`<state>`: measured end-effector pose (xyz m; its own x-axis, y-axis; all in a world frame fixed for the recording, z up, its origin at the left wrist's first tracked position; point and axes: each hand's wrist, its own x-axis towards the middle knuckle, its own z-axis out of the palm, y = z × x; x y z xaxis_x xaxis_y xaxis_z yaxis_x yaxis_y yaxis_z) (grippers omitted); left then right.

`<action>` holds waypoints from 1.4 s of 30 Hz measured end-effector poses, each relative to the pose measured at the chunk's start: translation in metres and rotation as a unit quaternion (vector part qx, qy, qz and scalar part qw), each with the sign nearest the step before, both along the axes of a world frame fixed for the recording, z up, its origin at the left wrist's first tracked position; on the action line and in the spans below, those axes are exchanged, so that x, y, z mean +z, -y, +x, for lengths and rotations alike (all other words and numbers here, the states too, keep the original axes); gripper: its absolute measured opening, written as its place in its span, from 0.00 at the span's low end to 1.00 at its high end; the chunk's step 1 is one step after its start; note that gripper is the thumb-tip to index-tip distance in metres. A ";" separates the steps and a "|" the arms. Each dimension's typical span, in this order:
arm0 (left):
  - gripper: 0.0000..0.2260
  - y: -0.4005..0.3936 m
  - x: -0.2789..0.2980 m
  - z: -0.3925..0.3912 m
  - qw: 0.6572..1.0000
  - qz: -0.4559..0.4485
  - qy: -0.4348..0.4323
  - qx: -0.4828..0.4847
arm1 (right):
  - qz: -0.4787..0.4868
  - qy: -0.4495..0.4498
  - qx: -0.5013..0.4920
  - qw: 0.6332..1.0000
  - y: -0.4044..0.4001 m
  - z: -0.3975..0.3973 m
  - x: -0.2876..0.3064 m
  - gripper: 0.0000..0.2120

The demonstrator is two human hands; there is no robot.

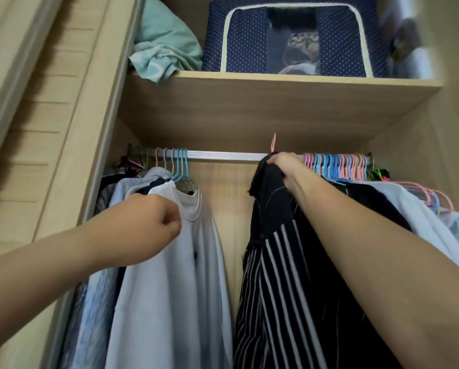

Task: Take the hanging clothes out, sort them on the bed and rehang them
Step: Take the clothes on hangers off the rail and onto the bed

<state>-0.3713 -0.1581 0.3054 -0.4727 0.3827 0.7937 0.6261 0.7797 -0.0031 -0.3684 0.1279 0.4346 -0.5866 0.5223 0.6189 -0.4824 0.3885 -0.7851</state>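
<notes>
A metal rail [223,155] runs across the open wardrobe. At its left hang several garments on blue hangers [181,166], the front one a pale white shirt [170,275]. My left hand [148,222] is curled at this shirt's collar and pinches its fabric. A black garment with white stripes [281,275] hangs near the middle; my right hand [284,166] grips its top right at the rail, with a pink hanger hook [273,143] sticking up above it. More clothes [398,206] on pink and blue hangers [337,166] crowd the rail's right end.
A wooden shelf [276,83] above the rail carries a navy dotted storage box [289,35] and a crumpled teal cloth [164,49]. The wardrobe's left side panel [98,129] and a sliding door [23,102] stand at the left. Bare back panel shows between the two clothing groups.
</notes>
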 end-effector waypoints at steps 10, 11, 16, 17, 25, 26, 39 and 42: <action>0.22 -0.074 -0.013 0.001 0.809 0.245 0.431 -0.316 | 0.156 -0.009 0.013 0.988 0.117 0.024 -0.195 0.16; 0.23 -0.079 -0.020 0.001 0.802 0.225 0.465 -0.300 | 0.167 0.012 0.004 0.986 0.123 0.028 -0.214 0.16; 0.04 -0.098 -0.066 -0.007 0.863 0.183 0.420 -0.212 | 0.280 0.112 -0.043 0.953 0.115 0.049 -0.267 0.18; 0.03 -0.099 -0.072 -0.008 0.881 0.177 0.395 -0.192 | 0.320 0.144 -0.030 0.936 0.113 0.056 -0.270 0.19; 0.13 -0.028 -0.098 -0.044 0.982 -0.056 -0.049 0.172 | 0.621 0.141 -0.212 0.741 0.051 0.115 -0.221 0.16; 0.13 -0.020 -0.095 -0.049 0.979 -0.072 -0.096 0.167 | 0.615 0.113 -0.267 0.733 0.040 0.112 -0.205 0.13; 0.13 0.029 -0.094 -0.083 0.948 -0.165 -0.241 0.126 | 0.524 0.320 -0.527 0.588 -0.058 0.070 -0.054 0.05; 0.10 0.041 -0.097 -0.084 0.950 -0.185 -0.237 0.081 | 0.512 0.326 -0.473 0.639 -0.050 0.061 -0.037 0.15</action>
